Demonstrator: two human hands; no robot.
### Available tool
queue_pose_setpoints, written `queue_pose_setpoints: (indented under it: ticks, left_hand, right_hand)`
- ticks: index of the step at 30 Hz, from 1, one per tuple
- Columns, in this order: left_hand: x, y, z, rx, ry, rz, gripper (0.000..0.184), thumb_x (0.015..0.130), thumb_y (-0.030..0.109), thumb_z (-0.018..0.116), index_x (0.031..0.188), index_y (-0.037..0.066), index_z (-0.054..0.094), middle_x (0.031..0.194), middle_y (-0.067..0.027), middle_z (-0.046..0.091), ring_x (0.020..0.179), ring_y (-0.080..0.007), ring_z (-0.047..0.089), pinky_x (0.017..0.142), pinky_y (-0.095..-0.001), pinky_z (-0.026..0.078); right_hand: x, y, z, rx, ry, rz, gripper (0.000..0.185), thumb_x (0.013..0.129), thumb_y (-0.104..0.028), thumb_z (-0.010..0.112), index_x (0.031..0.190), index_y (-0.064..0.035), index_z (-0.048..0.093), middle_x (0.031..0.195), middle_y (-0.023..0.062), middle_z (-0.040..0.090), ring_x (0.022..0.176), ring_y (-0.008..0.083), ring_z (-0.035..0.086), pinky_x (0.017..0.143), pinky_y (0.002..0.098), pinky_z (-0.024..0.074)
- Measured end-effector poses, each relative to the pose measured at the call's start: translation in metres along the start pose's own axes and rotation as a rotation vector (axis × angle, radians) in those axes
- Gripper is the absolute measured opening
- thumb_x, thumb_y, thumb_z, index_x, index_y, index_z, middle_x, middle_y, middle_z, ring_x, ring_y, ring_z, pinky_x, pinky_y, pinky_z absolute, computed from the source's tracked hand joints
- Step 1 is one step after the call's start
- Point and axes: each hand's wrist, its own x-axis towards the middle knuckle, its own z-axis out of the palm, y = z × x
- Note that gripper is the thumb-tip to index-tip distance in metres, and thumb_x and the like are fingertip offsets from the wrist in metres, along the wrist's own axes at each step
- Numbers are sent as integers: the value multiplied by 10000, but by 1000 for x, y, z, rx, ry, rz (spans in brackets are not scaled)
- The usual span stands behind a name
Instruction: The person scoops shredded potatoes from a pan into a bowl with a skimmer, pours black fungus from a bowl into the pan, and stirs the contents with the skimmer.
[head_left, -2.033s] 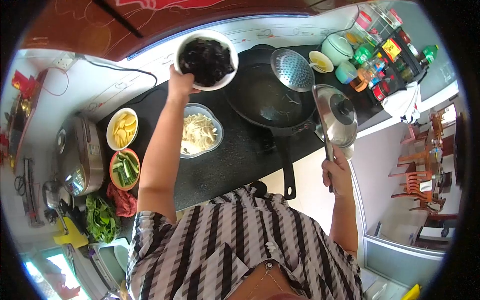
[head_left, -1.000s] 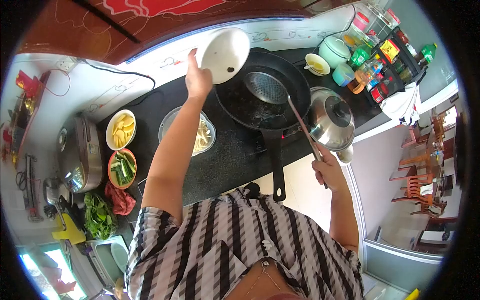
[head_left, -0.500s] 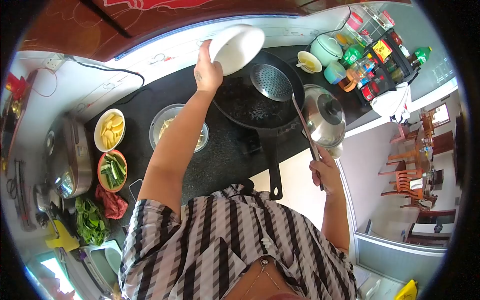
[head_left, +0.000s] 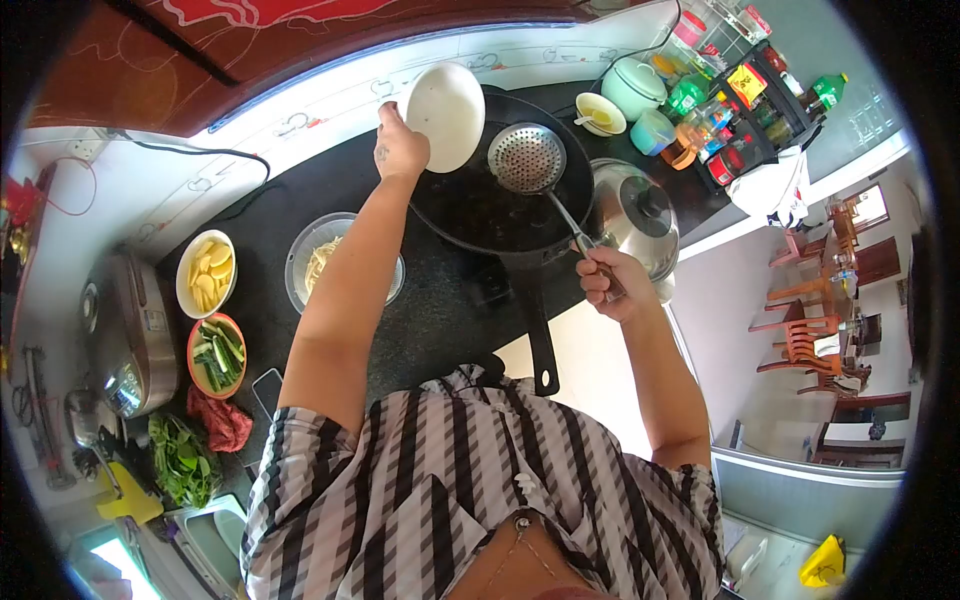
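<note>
Dark counter (head_left: 440, 310); bowl (head_left: 446, 117) tilted over wok (head_left: 490, 222) edge, narrow gap to skimmer (head_left: 527, 157).

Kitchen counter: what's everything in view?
Wok: 1, black, centre
Skimmer: 1, silver, over wok
Tilted bowl: 1, white, upper centre
Lid: 1, silver, wok's right
Shreds bowl: 1, clear, wok's left
Slices bowl: 1, white, left
Cucumber bowl: 1, orange, left
Leaves: 1 bunch, green, lower left
Cloth: 1, red, beside leaves
Cooker: 1, grey, far left
Phone: 1, dark, near cloth
Pot: 1, mint, upper right
Small bowl: 1, white, beside pot
Bottles: several, mixed, beside pot
Left hand: 1, on tilted bowl
Right hand: 1, on skimmer
</note>
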Motion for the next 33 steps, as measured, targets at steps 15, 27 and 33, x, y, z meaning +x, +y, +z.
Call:
queue_pose_setpoints:
  ticks: [15, 27, 33]
  left_hand:
    - [-10, -1, 42, 395, -34, 186, 400, 855, 138, 477, 1226, 108, 331, 1093, -228, 512, 886, -401, 605, 768, -444, 504]
    - [-2, -32, 73, -796, -534, -739, 512, 828, -1, 380, 1314, -52, 228, 1085, -252, 530, 820, -441, 618, 535, -336, 602]
    - [-28, -7, 62, -971, -570, -690, 440, 805, -63, 361, 1242, -78, 314, 1108, -268, 504, 842, -417, 623, 592, -416, 602]
  right_hand:
    - [-34, 16, 11, -103, 91, -171, 199, 838, -105, 466, 1036, -122, 445, 644, 20, 477, 421, 114, 417, 361, 258, 329]
    - [-91, 10, 24, -48, -6, -343, 387, 843, -107, 447, 1230, -93, 437, 656, 15, 459, 374, 93, 391, 326, 244, 298]
    - [-91, 5, 27, -93, -45, -404, 398, 847, -93, 432, 1244, -125, 439, 657, 14, 458, 365, 89, 396, 320, 240, 303]
